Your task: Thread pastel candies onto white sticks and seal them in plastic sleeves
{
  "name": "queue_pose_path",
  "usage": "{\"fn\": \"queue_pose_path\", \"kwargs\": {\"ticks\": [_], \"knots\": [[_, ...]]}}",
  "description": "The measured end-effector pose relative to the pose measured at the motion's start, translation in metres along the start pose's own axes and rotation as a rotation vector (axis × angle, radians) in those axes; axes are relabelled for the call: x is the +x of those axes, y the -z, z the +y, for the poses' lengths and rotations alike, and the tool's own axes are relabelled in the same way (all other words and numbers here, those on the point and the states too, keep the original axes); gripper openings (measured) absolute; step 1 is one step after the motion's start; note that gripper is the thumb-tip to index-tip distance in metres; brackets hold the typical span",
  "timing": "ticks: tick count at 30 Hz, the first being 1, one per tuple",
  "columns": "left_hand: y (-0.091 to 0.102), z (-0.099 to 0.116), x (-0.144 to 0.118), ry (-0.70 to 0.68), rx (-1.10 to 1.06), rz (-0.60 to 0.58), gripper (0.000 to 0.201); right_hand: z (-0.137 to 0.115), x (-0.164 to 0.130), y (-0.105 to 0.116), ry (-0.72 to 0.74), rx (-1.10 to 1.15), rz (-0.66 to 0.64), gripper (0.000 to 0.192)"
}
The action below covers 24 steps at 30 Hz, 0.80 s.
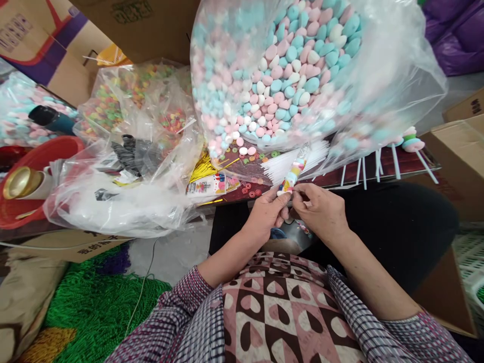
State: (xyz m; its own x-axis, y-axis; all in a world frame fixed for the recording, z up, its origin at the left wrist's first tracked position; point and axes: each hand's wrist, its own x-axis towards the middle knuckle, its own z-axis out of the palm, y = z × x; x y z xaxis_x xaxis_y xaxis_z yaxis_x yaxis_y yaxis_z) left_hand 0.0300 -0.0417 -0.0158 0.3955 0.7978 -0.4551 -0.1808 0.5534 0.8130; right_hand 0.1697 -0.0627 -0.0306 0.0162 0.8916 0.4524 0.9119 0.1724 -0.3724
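Note:
In the head view, a slim clear candy bag (294, 174) with colourful pieces inside stands tilted above the table's front edge. My left hand (266, 212) is closed round its lower end, the thumb pressed against the wrapper. Right beside it, my right hand (321, 209) has its fingers pinched together at the bottom of the bag; what they hold is hidden. White plastic sticks (274, 169) lie in a pile just behind the bag. Gold twist ties (204, 167) and printed wrappers (207, 185) are left of my hands, near red candy rings (251, 191).
A large clear sack (393, 65) of pastel marshmallows (282, 91) stands at the back. Bags of gummy candy (124, 96) and a red basin (71, 146) are at left. Marshmallow sticks (397, 164) overhang the table edge at right, near cardboard boxes (461, 146).

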Motion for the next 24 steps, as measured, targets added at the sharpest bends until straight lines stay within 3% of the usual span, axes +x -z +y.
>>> {"fn": "queue_pose_path", "kwargs": {"ticks": [7, 11, 14, 18, 24], "knots": [[-0.005, 0.0, -0.001, 0.01, -0.077, 0.112, 0.044, -0.005, -0.004, -0.002, 0.098, -0.079, 0.039, 0.02], [-0.002, 0.004, 0.001, 0.127, -0.273, -0.098, 0.02, 0.002, -0.005, -0.006, 0.016, 0.02, 0.094, 0.014], [0.002, 0.006, 0.003, 0.21, -0.401, -0.227, 0.019, 0.006, -0.005, -0.006, -0.057, 0.101, 0.077, 0.012], [0.003, 0.003, 0.004, 0.194, -0.397, -0.223, 0.016, 0.003, -0.005, -0.002, -0.068, 0.173, 0.098, 0.013], [0.002, 0.0, 0.001, 0.12, -0.313, -0.218, 0.034, 0.0, -0.004, 0.001, 0.066, 0.196, 0.138, 0.011]]}}
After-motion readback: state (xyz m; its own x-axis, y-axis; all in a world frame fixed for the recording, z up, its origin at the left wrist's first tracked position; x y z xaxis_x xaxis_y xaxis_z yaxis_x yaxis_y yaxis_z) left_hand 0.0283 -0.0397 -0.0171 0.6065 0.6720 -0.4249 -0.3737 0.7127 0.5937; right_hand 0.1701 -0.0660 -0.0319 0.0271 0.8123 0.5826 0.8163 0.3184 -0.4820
